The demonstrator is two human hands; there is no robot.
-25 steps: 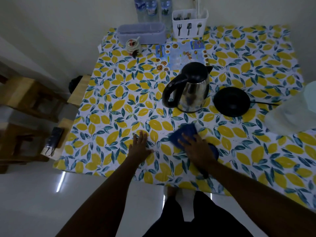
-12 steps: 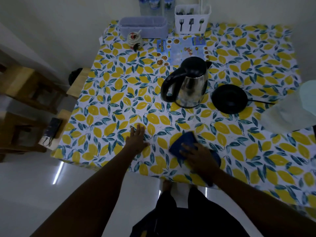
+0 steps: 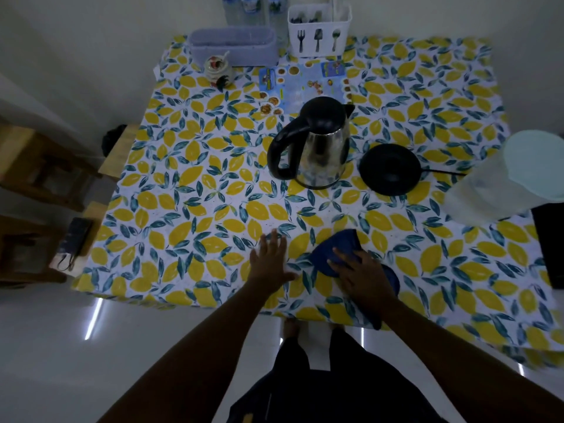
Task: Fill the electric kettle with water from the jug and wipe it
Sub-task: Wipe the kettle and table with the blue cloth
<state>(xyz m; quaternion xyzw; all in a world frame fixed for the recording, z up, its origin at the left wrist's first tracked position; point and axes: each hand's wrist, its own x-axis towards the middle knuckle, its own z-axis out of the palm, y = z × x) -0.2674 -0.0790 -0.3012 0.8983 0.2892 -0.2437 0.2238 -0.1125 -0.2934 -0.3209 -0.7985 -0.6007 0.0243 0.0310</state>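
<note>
A steel electric kettle (image 3: 320, 151) with a black lid and handle stands off its base in the middle of the lemon-print table (image 3: 189, 184). Its round black base (image 3: 390, 169) lies just to its right, cord trailing right. A pale plastic jug (image 3: 500, 181) stands at the right edge. Near the front edge, my right hand (image 3: 360, 273) presses flat on a dark blue cloth (image 3: 335, 248) lying on the table. My left hand (image 3: 271, 257) rests flat beside it with fingers spread, holding nothing.
At the back stand a white cutlery holder (image 3: 319, 35), a lavender tub (image 3: 233, 47), water bottles (image 3: 250, 7), a small ceramic jar (image 3: 218, 68) and a printed leaflet (image 3: 305, 83). Wooden stools (image 3: 39, 166) stand to the left. A dark object (image 3: 549, 239) lies at the right edge.
My right hand has slid the blue cloth towards the front edge of the table. My left hand stays flat in place. The view has shifted slightly.
</note>
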